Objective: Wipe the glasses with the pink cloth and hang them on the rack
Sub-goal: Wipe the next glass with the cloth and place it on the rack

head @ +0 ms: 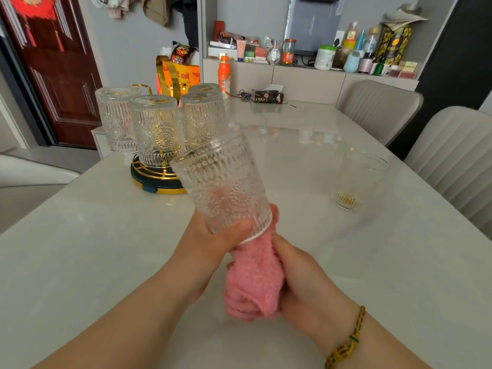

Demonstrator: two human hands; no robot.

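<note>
Here the left hand [213,241] grips a glass [226,187] by its base, mouth tilted far-left toward the rack [157,179]. The right hand [306,283] clutches the pink cloth [253,283] against that base; a second glass [356,182] stands far right

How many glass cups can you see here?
6. On the rack, upside down: left glass, front glass, right glass, back glass. Held glass in the left hand. Lone glass on the table. More may hide behind.
</note>
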